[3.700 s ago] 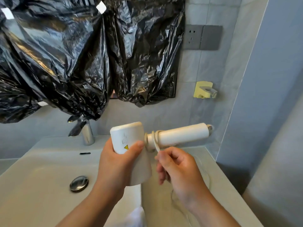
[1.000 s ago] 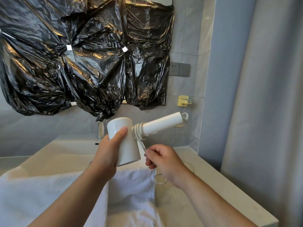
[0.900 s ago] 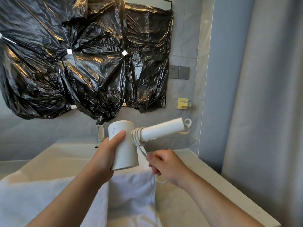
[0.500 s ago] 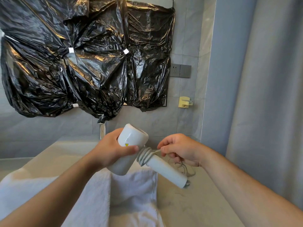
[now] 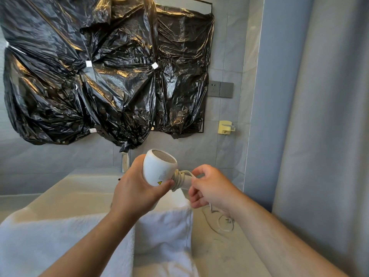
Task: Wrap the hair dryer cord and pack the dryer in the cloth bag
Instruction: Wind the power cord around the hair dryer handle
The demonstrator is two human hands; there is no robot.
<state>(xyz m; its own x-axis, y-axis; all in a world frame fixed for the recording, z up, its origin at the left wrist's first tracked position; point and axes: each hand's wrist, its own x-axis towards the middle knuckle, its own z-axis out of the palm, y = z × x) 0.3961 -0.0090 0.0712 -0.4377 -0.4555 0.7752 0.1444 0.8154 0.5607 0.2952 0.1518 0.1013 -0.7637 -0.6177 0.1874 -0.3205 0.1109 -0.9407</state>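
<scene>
My left hand (image 5: 135, 188) grips the barrel of the white hair dryer (image 5: 157, 169), whose mesh end faces up and toward me. Several turns of the white cord (image 5: 178, 179) are wound round the top of the handle. My right hand (image 5: 210, 188) pinches the cord just beside those turns and hides most of the handle. The loose cord (image 5: 221, 220) trails down onto the counter in loops. A white cloth (image 5: 165, 222) lies below the dryer; whether it is the bag I cannot tell.
A pale counter (image 5: 229, 250) with a sink basin (image 5: 75, 196) and a chrome tap (image 5: 125, 160) runs below. Black plastic sheeting (image 5: 103, 76) covers the mirror. A wall socket (image 5: 220, 89) and a yellow holder (image 5: 225, 127) sit on the tiles at right.
The dryer has turned so its mesh end faces me and the handle points away behind my right hand. My right hand moved lower with the cord, beside the coils.
</scene>
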